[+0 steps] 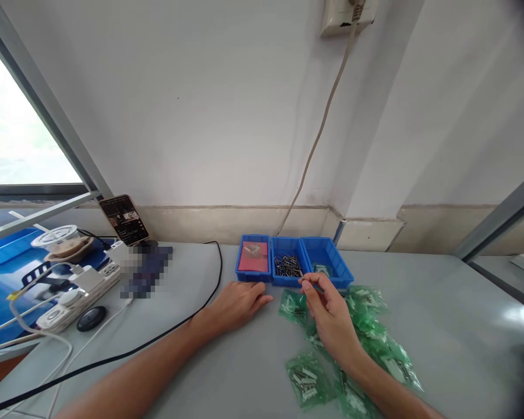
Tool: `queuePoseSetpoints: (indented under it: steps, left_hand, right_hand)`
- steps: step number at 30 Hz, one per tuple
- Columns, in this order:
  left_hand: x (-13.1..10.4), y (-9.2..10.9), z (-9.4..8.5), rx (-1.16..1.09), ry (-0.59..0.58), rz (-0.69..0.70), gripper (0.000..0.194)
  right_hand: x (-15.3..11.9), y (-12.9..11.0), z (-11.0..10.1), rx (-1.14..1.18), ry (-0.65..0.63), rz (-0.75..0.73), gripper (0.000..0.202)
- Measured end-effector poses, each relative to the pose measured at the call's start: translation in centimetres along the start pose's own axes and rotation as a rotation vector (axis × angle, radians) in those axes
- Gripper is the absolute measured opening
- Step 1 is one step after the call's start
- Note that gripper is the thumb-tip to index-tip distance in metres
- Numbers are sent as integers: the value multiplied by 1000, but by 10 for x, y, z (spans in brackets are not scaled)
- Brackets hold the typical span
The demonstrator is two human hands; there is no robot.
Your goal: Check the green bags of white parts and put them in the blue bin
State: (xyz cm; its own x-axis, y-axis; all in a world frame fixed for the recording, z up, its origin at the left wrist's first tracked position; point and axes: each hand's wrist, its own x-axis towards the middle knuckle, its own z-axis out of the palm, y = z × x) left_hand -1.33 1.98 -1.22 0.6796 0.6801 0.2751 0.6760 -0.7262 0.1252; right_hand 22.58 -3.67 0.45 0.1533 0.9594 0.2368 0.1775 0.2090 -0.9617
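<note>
R hand (330,317) pinches sm. pc (303,279), mostly hidden; L hand (237,304) nr blue bin (254,277).

Single head-height view, forward and down

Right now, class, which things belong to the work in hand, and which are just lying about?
Likely in the work:
- small metal fasteners, near the right hand
- three blue bins
- green packets

Apparently just lying about:
- propped phone
- power strip
- lidded cup
- black cable

Wall socket (348,14) (top cut off)
</note>
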Motion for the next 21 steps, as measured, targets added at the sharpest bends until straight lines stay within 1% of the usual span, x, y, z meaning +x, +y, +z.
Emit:
queuePoseSetpoints:
  steps: [6,13,17,21]
  left_hand:
    - [0,4,-4,16,-18,-10,41]
    - [2,7,-10,16,-42,-15,43]
    - [1,7,-8,32,-32,-17,36]
    - [1,5,-5,15,-6,-12,29]
  right_hand:
    - [0,1,0,25,-30,29,36]
    - [0,2,-1,5,-46,22,33]
    - [0,5,-1,9,-62,30,34]
    - [0,4,0,-3,-64,22,35]
